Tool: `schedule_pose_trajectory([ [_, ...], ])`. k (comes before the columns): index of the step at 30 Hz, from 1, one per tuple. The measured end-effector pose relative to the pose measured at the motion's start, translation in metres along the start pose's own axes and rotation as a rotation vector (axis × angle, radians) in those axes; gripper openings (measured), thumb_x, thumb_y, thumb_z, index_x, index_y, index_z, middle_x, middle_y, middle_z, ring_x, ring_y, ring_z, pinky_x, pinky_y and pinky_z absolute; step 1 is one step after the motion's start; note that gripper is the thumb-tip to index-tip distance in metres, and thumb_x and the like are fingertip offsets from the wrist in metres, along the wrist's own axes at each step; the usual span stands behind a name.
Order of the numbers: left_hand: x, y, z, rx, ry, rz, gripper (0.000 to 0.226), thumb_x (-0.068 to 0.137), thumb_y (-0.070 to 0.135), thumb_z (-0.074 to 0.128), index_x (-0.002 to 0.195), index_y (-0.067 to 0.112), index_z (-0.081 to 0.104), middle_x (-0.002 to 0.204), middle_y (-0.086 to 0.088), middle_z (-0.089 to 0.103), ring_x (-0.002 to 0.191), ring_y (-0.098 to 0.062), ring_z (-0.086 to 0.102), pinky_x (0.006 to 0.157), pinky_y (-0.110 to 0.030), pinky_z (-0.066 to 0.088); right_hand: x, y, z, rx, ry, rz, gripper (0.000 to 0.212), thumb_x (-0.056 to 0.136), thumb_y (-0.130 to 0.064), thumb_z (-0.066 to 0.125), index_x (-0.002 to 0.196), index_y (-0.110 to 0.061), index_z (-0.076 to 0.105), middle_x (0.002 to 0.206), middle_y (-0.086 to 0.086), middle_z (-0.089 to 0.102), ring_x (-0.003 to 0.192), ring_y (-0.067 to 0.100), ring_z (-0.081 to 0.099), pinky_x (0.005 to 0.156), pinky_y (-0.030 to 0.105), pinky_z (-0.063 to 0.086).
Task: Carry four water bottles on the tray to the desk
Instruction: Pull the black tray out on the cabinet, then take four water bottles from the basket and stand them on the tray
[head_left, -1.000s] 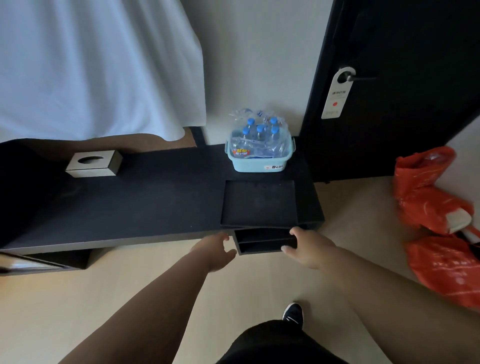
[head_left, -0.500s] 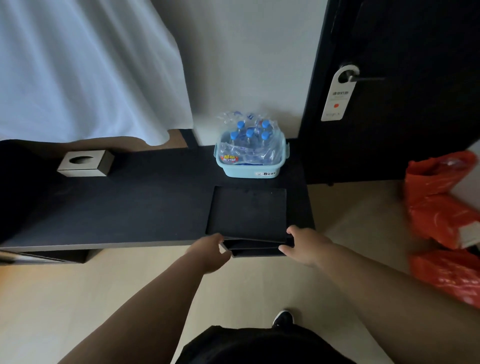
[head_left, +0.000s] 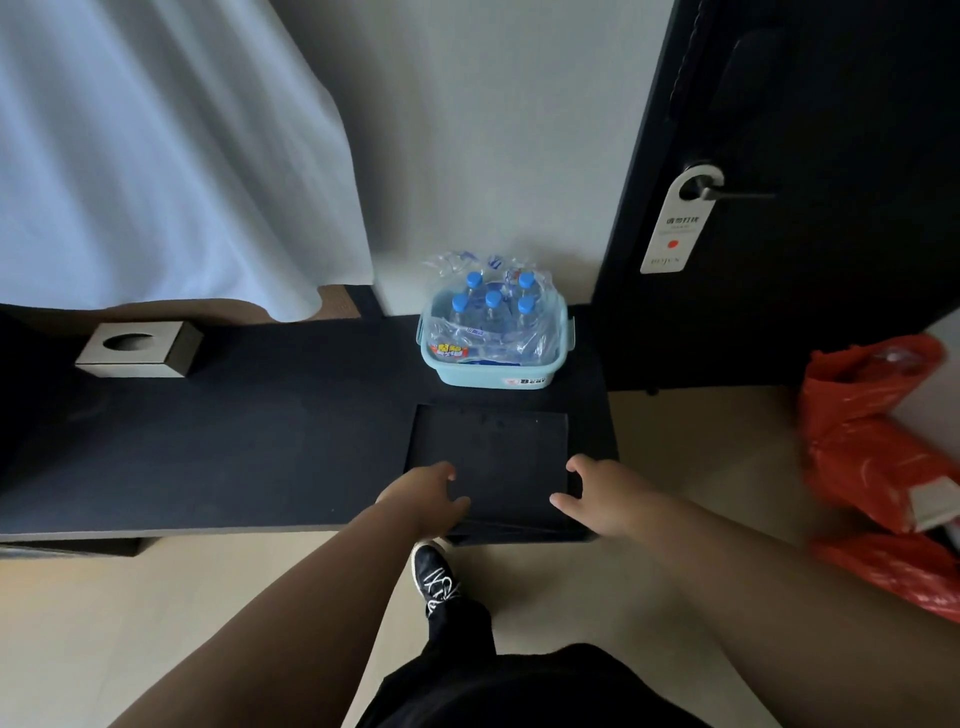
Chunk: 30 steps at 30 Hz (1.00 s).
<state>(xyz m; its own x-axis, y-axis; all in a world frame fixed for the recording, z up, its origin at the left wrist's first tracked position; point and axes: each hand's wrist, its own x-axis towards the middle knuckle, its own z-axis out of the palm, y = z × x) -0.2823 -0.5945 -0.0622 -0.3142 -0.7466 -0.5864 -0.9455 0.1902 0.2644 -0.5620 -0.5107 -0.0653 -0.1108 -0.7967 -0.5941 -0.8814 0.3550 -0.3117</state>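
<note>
Tray (head_left: 488, 441) flat on bench (head_left: 234, 441), bare, just in front of basket (head_left: 493, 371) of bottles (head_left: 492, 306), likely for loading; left hand (head_left: 423, 496), right hand (head_left: 605, 501) at near edge, fingers (head_left: 582, 467) slack, grasping nothing.

Black tray (head_left: 488, 441), blue-capped bottles (head_left: 492, 312).

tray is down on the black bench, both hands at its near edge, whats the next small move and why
Probably reach the right hand forward to the water bottles in the light blue basket and lift one onto the black tray. The tray is bare, the bottles stand plastic-wrapped just behind it, and the left hand rests at its near corner.
</note>
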Motion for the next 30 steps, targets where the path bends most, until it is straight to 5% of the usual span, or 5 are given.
schedule_pose_trajectory([
  [5, 0.043, -0.004, -0.037, 0.005, 0.007, 0.049, 0.059, 0.086, 0.059, 0.059, 0.135, 0.025, 0.055, 0.121, -0.001, 0.068, 0.111, -0.025, 0.065, 0.093, -0.041, 0.054, 0.027, -0.011, -0.024, -0.025, 0.034, 0.009, 0.077, 0.092, -0.069, 0.056, 0.151, -0.022, 0.043, 0.118, 0.003, 0.07, 0.107, 0.023, 0.068, 0.086, 0.037, 0.055],
  [13, 0.109, -0.023, -0.102, 0.024, -0.012, 0.112, 0.062, 0.083, 0.061, 0.055, 0.135, 0.027, 0.054, 0.119, 0.003, 0.069, 0.113, -0.023, 0.064, 0.094, -0.041, 0.054, 0.083, -0.061, -0.066, 0.018, 0.065, 0.061, 0.075, 0.091, -0.07, 0.053, 0.151, -0.026, 0.043, 0.117, -0.002, 0.069, 0.103, 0.018, 0.067, 0.078, 0.034, 0.053],
  [23, 0.174, -0.059, -0.161, 0.059, -0.034, 0.17, 0.062, 0.087, 0.059, 0.057, 0.14, 0.026, 0.054, 0.125, 0.002, 0.068, 0.116, -0.022, 0.063, 0.097, -0.04, 0.052, 0.13, -0.115, -0.079, 0.057, 0.052, 0.116, 0.075, 0.094, -0.066, 0.055, 0.155, -0.023, 0.043, 0.135, -0.001, 0.064, 0.121, 0.019, 0.063, 0.095, 0.036, 0.052],
  [30, 0.2, -0.066, -0.182, -0.004, -0.025, 0.211, 0.048, 0.086, 0.054, 0.056, 0.127, 0.031, 0.06, 0.116, 0.004, 0.07, 0.102, -0.02, 0.066, 0.087, -0.035, 0.054, 0.152, -0.133, -0.091, 0.054, 0.085, 0.147, 0.055, 0.101, -0.059, 0.052, 0.139, -0.019, 0.05, 0.082, -0.008, 0.063, 0.079, 0.011, 0.064, 0.068, 0.033, 0.05],
])
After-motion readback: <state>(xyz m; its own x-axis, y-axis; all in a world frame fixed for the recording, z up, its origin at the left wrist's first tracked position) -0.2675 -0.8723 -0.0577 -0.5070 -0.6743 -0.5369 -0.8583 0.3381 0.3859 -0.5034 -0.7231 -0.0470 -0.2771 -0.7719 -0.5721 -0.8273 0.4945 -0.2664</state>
